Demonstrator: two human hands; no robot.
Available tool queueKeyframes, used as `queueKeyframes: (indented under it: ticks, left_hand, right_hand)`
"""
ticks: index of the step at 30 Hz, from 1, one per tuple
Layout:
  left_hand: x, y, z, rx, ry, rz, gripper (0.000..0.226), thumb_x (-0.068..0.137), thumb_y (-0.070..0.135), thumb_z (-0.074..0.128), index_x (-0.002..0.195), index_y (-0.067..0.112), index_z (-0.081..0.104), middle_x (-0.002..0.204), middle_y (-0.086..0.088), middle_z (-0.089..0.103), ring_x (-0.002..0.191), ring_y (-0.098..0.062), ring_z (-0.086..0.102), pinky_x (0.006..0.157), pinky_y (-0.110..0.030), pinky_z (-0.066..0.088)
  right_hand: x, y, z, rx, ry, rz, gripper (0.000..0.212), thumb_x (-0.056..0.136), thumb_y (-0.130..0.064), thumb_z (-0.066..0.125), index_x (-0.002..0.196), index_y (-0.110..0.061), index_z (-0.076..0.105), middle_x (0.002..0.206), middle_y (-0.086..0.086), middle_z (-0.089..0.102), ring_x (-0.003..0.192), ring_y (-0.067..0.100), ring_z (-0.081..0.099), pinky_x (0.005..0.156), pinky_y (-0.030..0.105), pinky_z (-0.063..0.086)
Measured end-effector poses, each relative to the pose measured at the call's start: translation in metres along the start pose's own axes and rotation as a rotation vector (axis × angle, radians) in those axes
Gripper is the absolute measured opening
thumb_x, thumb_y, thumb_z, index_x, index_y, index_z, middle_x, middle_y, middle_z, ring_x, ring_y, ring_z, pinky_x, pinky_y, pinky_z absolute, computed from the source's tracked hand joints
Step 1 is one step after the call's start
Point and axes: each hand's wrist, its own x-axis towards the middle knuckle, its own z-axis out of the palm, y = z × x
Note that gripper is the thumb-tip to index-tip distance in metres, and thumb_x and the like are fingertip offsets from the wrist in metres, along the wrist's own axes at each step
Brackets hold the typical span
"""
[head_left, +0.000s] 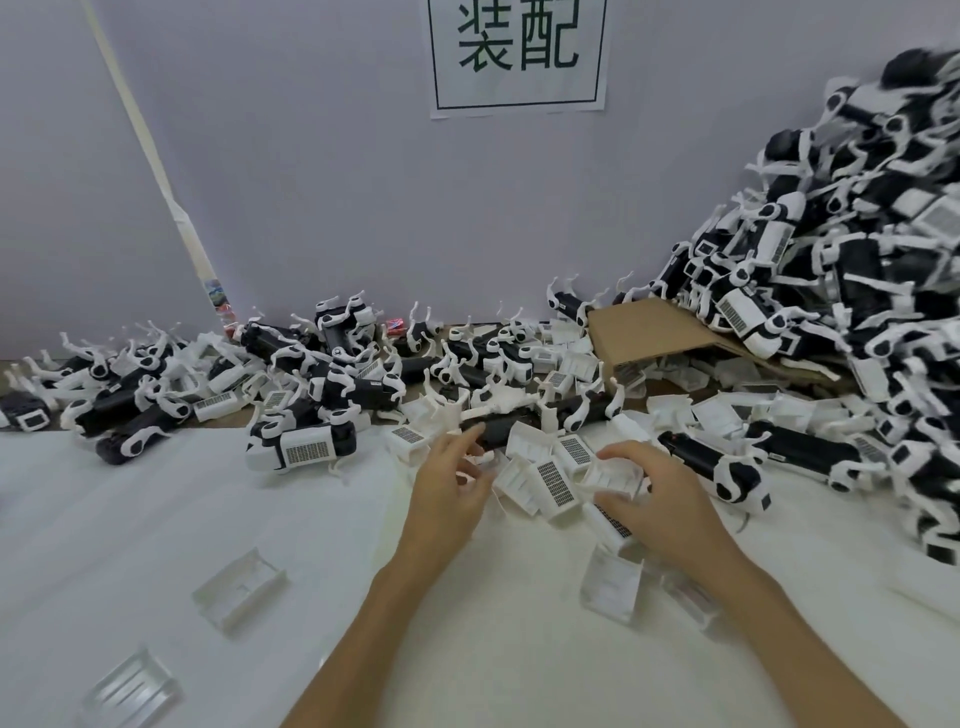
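Note:
My right hand grips a white plastic shell piece, thumb and fingers curled round it, above a small heap of similar white grilled covers. My left hand hovers just left of that heap, its fingers loosely spread and reaching toward a black elongated body part. It holds nothing that I can see. Both forearms come in from the bottom of the view over a white foam sheet.
Black-and-white toy robot dogs lie scattered along the wall. A tall pile of them rises at the right over a cardboard flap. Clear plastic trays lie on the foam. A paper sign hangs on the wall.

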Motion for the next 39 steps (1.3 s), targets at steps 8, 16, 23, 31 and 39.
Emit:
queueKeyframes:
  ticks: [8, 16, 23, 31, 39]
  left_hand:
    - [-0.002, -0.006, 0.002, 0.065, 0.112, -0.072, 0.03, 0.094, 0.0, 0.061, 0.12, 0.012, 0.07, 0.12, -0.004, 0.052, 0.086, -0.005, 0.058, 0.078, -0.006, 0.045]
    - [0.002, -0.011, 0.0, 0.204, 0.174, -0.116, 0.033, 0.093, 0.003, 0.064, 0.125, 0.009, 0.067, 0.121, -0.008, 0.056, 0.082, -0.013, 0.053, 0.079, -0.01, 0.038]
    - [0.004, -0.018, -0.006, 0.32, 0.198, -0.131, 0.014, 0.095, 0.009, 0.065, 0.103, 0.011, 0.077, 0.108, -0.006, 0.056, 0.084, -0.013, 0.048, 0.074, -0.016, 0.03]
    - [0.004, -0.008, -0.011, 0.083, 0.388, -0.063, 0.021, 0.101, 0.018, 0.053, 0.082, 0.025, 0.052, 0.08, 0.014, 0.064, 0.07, -0.006, 0.057, 0.06, -0.014, 0.041]
    - [0.009, 0.019, -0.014, -0.642, 0.357, -0.292, 0.017, 0.104, 0.02, 0.054, 0.089, 0.015, 0.06, 0.085, 0.009, 0.076, 0.085, -0.002, 0.072, 0.066, -0.02, 0.058]
  right_hand:
    - [-0.001, -0.007, -0.002, 0.079, 0.132, -0.086, 0.06, 0.07, 0.006, 0.078, 0.1, -0.037, 0.049, 0.099, -0.019, 0.062, 0.09, -0.013, 0.056, 0.066, 0.005, 0.044]
    - [-0.005, -0.012, 0.0, 0.051, 0.182, -0.235, 0.066, 0.063, 0.02, 0.065, 0.104, -0.031, 0.06, 0.105, -0.025, 0.054, 0.093, -0.006, 0.049, 0.078, 0.01, 0.037]
    - [-0.005, -0.019, 0.0, 0.178, 0.1, -0.144, 0.05, 0.08, -0.017, 0.083, 0.113, -0.041, 0.055, 0.106, -0.016, 0.057, 0.095, -0.006, 0.055, 0.075, 0.011, 0.045]
    - [-0.003, -0.026, -0.003, 0.596, -0.132, 0.075, 0.024, 0.08, -0.049, 0.065, 0.09, -0.03, 0.076, 0.078, -0.003, 0.072, 0.074, 0.012, 0.068, 0.071, 0.024, 0.055]
    - [-0.003, -0.025, -0.001, 0.746, -0.241, 0.115, 0.025, 0.085, -0.042, 0.07, 0.104, -0.027, 0.073, 0.091, 0.002, 0.075, 0.083, 0.016, 0.07, 0.069, 0.024, 0.054]
